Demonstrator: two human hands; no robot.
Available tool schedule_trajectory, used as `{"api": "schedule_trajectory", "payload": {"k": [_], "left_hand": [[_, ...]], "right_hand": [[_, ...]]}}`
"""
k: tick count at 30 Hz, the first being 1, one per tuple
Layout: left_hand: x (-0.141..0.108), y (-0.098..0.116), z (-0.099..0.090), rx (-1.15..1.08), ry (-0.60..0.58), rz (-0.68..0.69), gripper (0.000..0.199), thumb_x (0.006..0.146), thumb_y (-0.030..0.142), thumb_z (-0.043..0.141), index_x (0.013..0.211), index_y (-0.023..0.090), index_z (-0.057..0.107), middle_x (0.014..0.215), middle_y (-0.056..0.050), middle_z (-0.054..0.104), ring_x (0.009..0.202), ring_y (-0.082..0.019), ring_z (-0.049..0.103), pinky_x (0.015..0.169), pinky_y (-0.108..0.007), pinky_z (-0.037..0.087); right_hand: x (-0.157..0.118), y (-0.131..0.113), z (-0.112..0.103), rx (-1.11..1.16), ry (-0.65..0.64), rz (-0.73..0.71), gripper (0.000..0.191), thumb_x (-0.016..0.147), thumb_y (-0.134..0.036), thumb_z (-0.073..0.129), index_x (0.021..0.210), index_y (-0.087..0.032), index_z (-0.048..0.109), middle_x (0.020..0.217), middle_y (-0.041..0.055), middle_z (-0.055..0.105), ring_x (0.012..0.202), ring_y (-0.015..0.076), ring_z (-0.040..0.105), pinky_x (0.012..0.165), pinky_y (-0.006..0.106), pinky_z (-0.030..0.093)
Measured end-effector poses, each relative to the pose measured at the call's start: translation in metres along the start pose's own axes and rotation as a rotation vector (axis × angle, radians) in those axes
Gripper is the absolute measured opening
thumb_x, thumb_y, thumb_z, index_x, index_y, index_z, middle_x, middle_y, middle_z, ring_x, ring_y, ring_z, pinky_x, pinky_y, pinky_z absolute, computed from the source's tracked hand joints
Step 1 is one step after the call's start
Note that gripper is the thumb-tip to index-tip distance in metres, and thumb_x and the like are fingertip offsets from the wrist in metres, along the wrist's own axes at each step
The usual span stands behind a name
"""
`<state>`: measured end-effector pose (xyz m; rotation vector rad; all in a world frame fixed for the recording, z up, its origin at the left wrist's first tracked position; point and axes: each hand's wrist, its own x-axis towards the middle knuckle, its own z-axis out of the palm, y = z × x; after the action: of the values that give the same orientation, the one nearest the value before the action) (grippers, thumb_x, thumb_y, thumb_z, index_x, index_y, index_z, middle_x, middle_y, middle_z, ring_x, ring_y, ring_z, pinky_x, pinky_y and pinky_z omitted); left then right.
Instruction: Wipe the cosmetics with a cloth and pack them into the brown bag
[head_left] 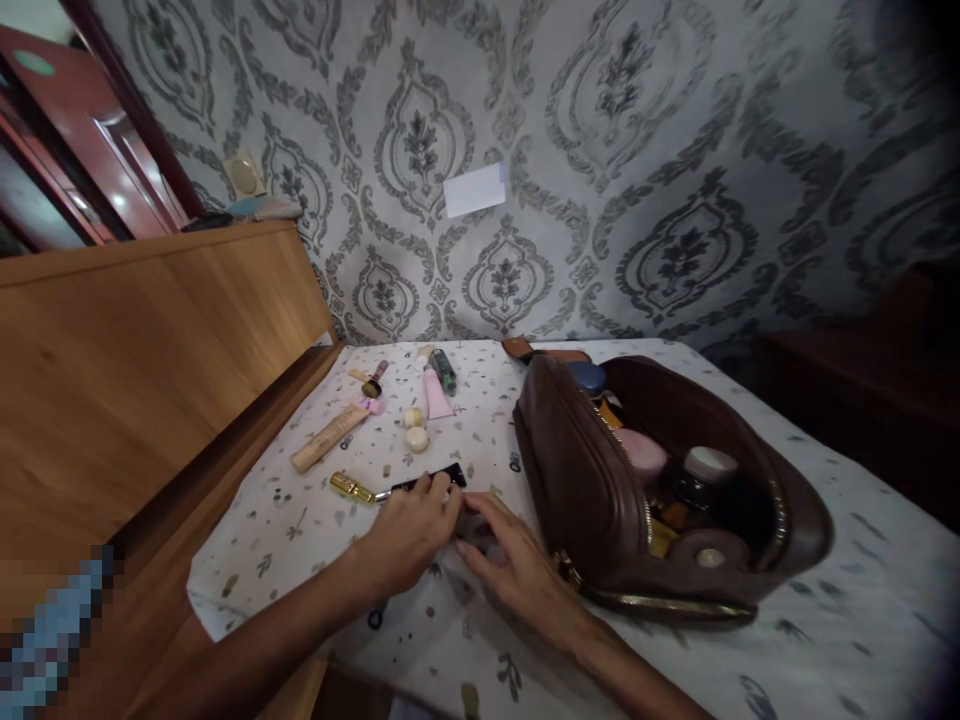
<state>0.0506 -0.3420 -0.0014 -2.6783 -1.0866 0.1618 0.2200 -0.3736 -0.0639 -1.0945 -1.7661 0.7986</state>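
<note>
My left hand (416,525) is closed, its fingers bent beside a black case (452,474) on the patterned cloth. Close to its right, my right hand (504,550) has its thumb and fingers curved around a small, dim item between the hands that I cannot make out. A gold tube (351,487) lies left of the black case. Beyond the hands are two small round jars (416,438), a pink tube (436,394) and a dark green bottle (443,371). A beige tube (328,437) lies farther left.
A large brown bag (577,500) stands open on the right, holding a pink round item (641,452), a white-lidded jar (709,464) and a blue item (587,377). A wooden panel (165,350) borders the cloth (277,545) on the left. Patterned wall behind.
</note>
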Motion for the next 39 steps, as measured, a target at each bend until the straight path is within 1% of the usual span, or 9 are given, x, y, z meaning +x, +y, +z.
{"api": "schedule_trajectory", "payload": {"k": [2, 6, 9, 12, 20, 25, 30, 34, 39], "left_hand": [[-0.007, 0.002, 0.003, -0.073, 0.008, -0.004, 0.043, 0.084, 0.008, 0.059, 0.124, 0.016, 0.046, 0.116, -0.013, 0.058, 0.104, -0.029, 0.062, 0.069, -0.035, 0.056], [-0.014, -0.012, 0.004, -0.361, 0.077, 0.045, 0.052, 0.086, 0.018, 0.065, 0.133, 0.021, 0.044, 0.126, -0.012, 0.058, 0.114, -0.027, 0.06, 0.085, -0.037, 0.055], [-0.015, -0.02, 0.004, -0.584, 0.171, 0.068, 0.038, 0.092, 0.024, 0.058, 0.129, 0.024, 0.052, 0.118, -0.008, 0.061, 0.109, -0.022, 0.062, 0.091, -0.033, 0.052], [-0.013, -0.018, 0.005, -0.701, 0.241, 0.013, 0.023, 0.097, 0.025, 0.049, 0.116, 0.021, 0.061, 0.109, -0.007, 0.061, 0.101, -0.019, 0.061, 0.09, -0.032, 0.051], [-0.003, -0.011, 0.02, -0.924, 0.341, -0.033, 0.025, 0.098, 0.028, 0.045, 0.111, 0.02, 0.065, 0.105, -0.008, 0.064, 0.101, -0.02, 0.061, 0.092, -0.034, 0.05], [0.004, -0.014, 0.037, -0.864, 0.349, -0.136, 0.033, 0.098, 0.036, 0.045, 0.122, 0.02, 0.061, 0.115, -0.011, 0.065, 0.111, -0.023, 0.061, 0.098, -0.041, 0.05], [0.002, 0.001, 0.057, -0.559, 0.28, -0.122, 0.044, 0.096, 0.039, 0.045, 0.138, 0.025, 0.052, 0.133, -0.011, 0.06, 0.123, -0.027, 0.058, 0.099, -0.044, 0.052], [0.005, 0.01, 0.057, -0.35, 0.289, -0.152, 0.042, 0.096, 0.04, 0.043, 0.131, 0.022, 0.057, 0.12, -0.012, 0.065, 0.109, -0.029, 0.065, 0.083, -0.043, 0.059], [0.013, 0.01, 0.047, -0.386, 0.286, -0.136, 0.037, 0.098, 0.042, 0.038, 0.118, 0.023, 0.062, 0.111, -0.009, 0.068, 0.103, -0.025, 0.068, 0.08, -0.039, 0.06]], "right_hand": [[-0.001, 0.003, 0.003, 0.015, -0.01, -0.01, 0.044, 0.083, -0.022, 0.053, 0.126, -0.019, 0.053, 0.13, 0.0131, 0.059, 0.123, 0.0264, 0.055, 0.106, 0.048, 0.044], [-0.004, 0.01, 0.007, 0.011, -0.009, 0.046, 0.049, 0.081, -0.021, 0.053, 0.131, -0.019, 0.051, 0.127, 0.0126, 0.059, 0.116, 0.0263, 0.057, 0.102, 0.049, 0.046], [-0.001, 0.013, 0.011, -0.024, 0.019, 0.04, 0.055, 0.077, -0.018, 0.057, 0.131, -0.019, 0.05, 0.122, 0.0126, 0.06, 0.114, 0.0284, 0.056, 0.101, 0.051, 0.046], [0.003, 0.013, 0.015, -0.072, 0.012, 0.02, 0.055, 0.074, -0.013, 0.059, 0.128, -0.02, 0.052, 0.118, 0.0114, 0.06, 0.113, 0.0289, 0.055, 0.1, 0.05, 0.045], [0.003, 0.004, 0.013, -0.085, -0.011, 0.05, 0.046, 0.076, -0.005, 0.059, 0.12, -0.019, 0.054, 0.115, 0.0082, 0.058, 0.112, 0.0242, 0.052, 0.099, 0.043, 0.043], [0.001, 0.002, 0.013, -0.097, 0.001, 0.087, 0.042, 0.076, -0.007, 0.063, 0.117, -0.017, 0.054, 0.119, 0.0092, 0.058, 0.115, 0.0244, 0.051, 0.101, 0.041, 0.042], [0.001, 0.008, 0.016, -0.102, 0.008, 0.09, 0.034, 0.079, -0.01, 0.062, 0.112, -0.017, 0.054, 0.116, 0.0093, 0.059, 0.112, 0.0249, 0.051, 0.1, 0.041, 0.042], [0.003, 0.012, 0.019, -0.089, 0.031, 0.104, 0.028, 0.077, -0.009, 0.062, 0.102, -0.019, 0.054, 0.108, 0.0067, 0.059, 0.106, 0.0238, 0.052, 0.095, 0.038, 0.043], [0.003, 0.015, 0.021, -0.099, 0.021, 0.092, 0.027, 0.078, -0.013, 0.064, 0.101, -0.02, 0.053, 0.109, 0.0072, 0.058, 0.106, 0.0248, 0.051, 0.097, 0.04, 0.042]]}}
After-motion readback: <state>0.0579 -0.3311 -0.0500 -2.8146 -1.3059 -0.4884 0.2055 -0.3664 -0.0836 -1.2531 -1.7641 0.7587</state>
